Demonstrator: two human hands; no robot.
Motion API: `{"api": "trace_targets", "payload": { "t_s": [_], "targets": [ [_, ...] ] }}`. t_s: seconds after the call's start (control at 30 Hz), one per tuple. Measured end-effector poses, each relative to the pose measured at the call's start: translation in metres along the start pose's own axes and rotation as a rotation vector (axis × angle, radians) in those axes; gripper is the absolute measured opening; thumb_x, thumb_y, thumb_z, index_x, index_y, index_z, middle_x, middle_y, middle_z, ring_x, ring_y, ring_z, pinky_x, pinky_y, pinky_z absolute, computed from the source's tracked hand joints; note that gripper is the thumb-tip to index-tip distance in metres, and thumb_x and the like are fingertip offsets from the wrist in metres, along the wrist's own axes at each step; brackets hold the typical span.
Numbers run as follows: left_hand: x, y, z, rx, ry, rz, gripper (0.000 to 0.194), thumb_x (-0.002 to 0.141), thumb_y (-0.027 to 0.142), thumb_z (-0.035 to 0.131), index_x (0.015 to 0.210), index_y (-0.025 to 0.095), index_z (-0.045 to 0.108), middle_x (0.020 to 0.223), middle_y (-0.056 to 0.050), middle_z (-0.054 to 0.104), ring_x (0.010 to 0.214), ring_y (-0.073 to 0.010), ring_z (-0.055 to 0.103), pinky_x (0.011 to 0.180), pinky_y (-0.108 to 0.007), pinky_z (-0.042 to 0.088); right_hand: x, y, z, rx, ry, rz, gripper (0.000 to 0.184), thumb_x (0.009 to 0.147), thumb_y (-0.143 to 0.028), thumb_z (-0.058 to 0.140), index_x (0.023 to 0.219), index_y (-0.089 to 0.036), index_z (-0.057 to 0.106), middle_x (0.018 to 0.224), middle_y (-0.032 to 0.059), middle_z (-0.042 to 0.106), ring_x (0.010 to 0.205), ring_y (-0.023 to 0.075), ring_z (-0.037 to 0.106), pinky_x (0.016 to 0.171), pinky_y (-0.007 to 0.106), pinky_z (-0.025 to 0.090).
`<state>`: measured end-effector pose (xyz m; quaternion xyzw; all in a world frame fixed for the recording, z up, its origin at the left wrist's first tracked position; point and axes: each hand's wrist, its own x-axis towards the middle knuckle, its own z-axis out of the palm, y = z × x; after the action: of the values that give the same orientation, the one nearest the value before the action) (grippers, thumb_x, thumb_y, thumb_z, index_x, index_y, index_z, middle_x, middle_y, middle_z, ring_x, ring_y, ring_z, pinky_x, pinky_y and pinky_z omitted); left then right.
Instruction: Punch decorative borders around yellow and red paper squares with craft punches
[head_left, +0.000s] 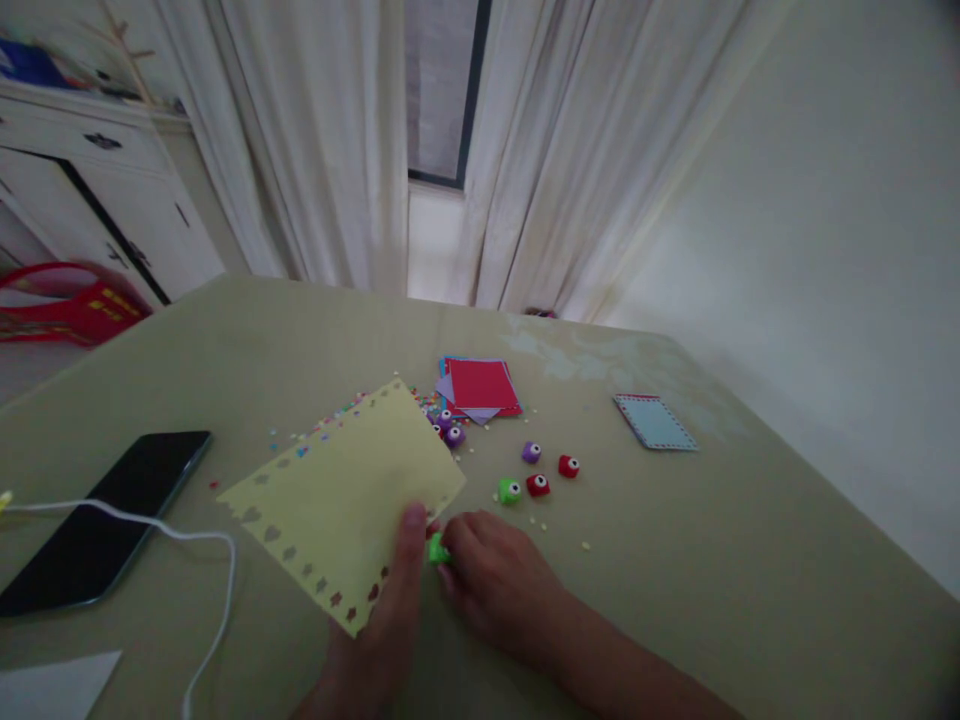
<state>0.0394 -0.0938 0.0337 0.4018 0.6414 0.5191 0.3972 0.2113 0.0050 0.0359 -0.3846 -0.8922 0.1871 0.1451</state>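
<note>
My left hand [394,600] grips a yellow paper card [352,500] by its near right edge, thumb on top. Small cut-out shapes such as hearts run along the card's borders. Close beside it, my right hand [499,580] pinches a small green piece [438,549] between its fingertips; the fingers hide part of it. Past my right hand lie small one-eyed figures: a green one [509,491], a purple one [532,452] and two red ones [538,485]. More purple figures [453,435] sit by the card's far edge, partly covered.
Behind the card are scattered tiny coloured paper bits [341,412] and a stack of coloured square cards [484,385]. A pale blue card pile [656,423] lies at right. On the left are a black phone [112,520], a white cable [187,535] and white paper [56,688].
</note>
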Motion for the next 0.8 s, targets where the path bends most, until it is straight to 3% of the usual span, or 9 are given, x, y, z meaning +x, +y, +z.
{"api": "trace_targets", "payload": {
  "t_s": [0.1, 0.17, 0.2, 0.27, 0.37, 0.43, 0.57, 0.67, 0.8],
  "targets": [
    [0.023, -0.007, 0.006, 0.164, 0.083, 0.032, 0.038, 0.084, 0.066, 0.074, 0.104, 0.036, 0.086, 0.128, -0.001, 0.081, 0.138, -0.0408, 0.064, 0.115, -0.056, 0.054, -0.027, 0.003, -0.011, 0.401, 0.145, 0.263, 0.033, 0.084, -0.013, 0.071, 0.116, -0.021, 0.063, 0.100, 0.0056, 0.069, 0.084, 0.0209, 0.066, 0.075, 0.032, 0.055],
    [0.039, -0.010, 0.013, 0.170, 0.097, 0.025, 0.042, 0.069, 0.070, 0.083, 0.093, 0.036, 0.086, 0.119, -0.002, 0.084, 0.137, -0.0433, 0.065, 0.113, -0.056, 0.056, -0.035, 0.007, -0.016, 0.681, 0.280, 0.349, 0.036, 0.085, -0.018, 0.073, 0.120, -0.023, 0.066, 0.107, 0.0051, 0.065, 0.089, 0.0189, 0.066, 0.076, 0.030, 0.055],
    [0.045, -0.009, 0.017, 0.166, 0.112, 0.016, 0.042, 0.070, 0.071, 0.081, 0.093, 0.036, 0.086, 0.115, -0.003, 0.085, 0.133, -0.0421, 0.068, 0.109, -0.054, 0.059, -0.036, 0.010, -0.018, 0.807, 0.321, 0.364, 0.031, 0.087, -0.023, 0.074, 0.117, -0.023, 0.069, 0.108, 0.0049, 0.064, 0.090, 0.0186, 0.067, 0.077, 0.030, 0.056],
    [0.051, -0.001, 0.025, 0.143, 0.108, -0.010, 0.044, 0.072, 0.071, 0.079, 0.093, 0.033, 0.085, 0.106, -0.005, 0.087, 0.116, -0.0398, 0.078, 0.098, -0.051, 0.066, -0.034, 0.013, -0.020, 1.055, 0.323, 0.397, 0.022, 0.089, -0.034, 0.078, 0.108, -0.023, 0.074, 0.105, 0.0039, 0.064, 0.087, 0.0180, 0.069, 0.077, 0.031, 0.057],
    [0.054, 0.016, 0.031, 0.121, 0.085, -0.095, 0.047, 0.072, 0.076, 0.075, 0.073, 0.029, 0.078, 0.080, -0.007, 0.085, 0.081, -0.0354, 0.083, 0.081, -0.047, 0.069, -0.030, 0.014, -0.021, 1.397, 0.297, 0.532, 0.038, 0.084, -0.046, 0.086, 0.112, -0.022, 0.074, 0.099, 0.0023, 0.070, 0.072, 0.0149, 0.072, 0.068, 0.029, 0.057],
    [0.056, 0.025, 0.032, 0.206, 0.011, -0.124, 0.048, 0.082, 0.074, 0.065, 0.064, 0.029, 0.074, 0.075, -0.006, 0.082, 0.076, -0.0312, 0.081, 0.083, -0.044, 0.067, -0.028, 0.012, -0.019, 1.498, 0.286, 0.609, 0.046, 0.080, -0.048, 0.091, 0.114, -0.022, 0.075, 0.101, 0.0034, 0.075, 0.063, 0.0118, 0.070, 0.059, 0.024, 0.052],
    [0.057, 0.028, 0.030, 0.328, -0.026, -0.154, 0.048, 0.084, 0.070, 0.057, 0.061, 0.033, 0.076, 0.076, -0.004, 0.083, 0.082, -0.0311, 0.081, 0.088, -0.043, 0.065, -0.028, 0.010, -0.014, 1.577, 0.291, 0.678, 0.054, 0.069, -0.048, 0.099, 0.110, -0.020, 0.078, 0.095, 0.0047, 0.082, 0.064, 0.0088, 0.068, 0.057, 0.018, 0.044],
    [0.057, 0.024, 0.031, 0.331, -0.045, -0.196, 0.045, 0.079, 0.069, 0.059, 0.066, 0.033, 0.082, 0.081, -0.005, 0.086, 0.086, -0.0333, 0.083, 0.091, -0.044, 0.065, -0.027, 0.008, -0.013, 1.661, 0.306, 0.689, 0.057, 0.056, -0.038, 0.106, 0.101, -0.020, 0.078, 0.090, 0.0030, 0.082, 0.076, 0.0132, 0.072, 0.066, 0.021, 0.049],
    [0.057, 0.026, 0.034, 0.195, -0.054, -0.122, 0.038, 0.074, 0.065, 0.070, 0.070, 0.031, 0.084, 0.081, -0.005, 0.087, 0.083, -0.0330, 0.084, 0.081, -0.040, 0.069, -0.026, 0.004, -0.016, 1.702, 0.284, 0.690, 0.060, 0.048, -0.023, 0.108, 0.097, -0.021, 0.074, 0.093, 0.0005, 0.082, 0.084, 0.0168, 0.075, 0.079, 0.027, 0.055]
  ]
}}
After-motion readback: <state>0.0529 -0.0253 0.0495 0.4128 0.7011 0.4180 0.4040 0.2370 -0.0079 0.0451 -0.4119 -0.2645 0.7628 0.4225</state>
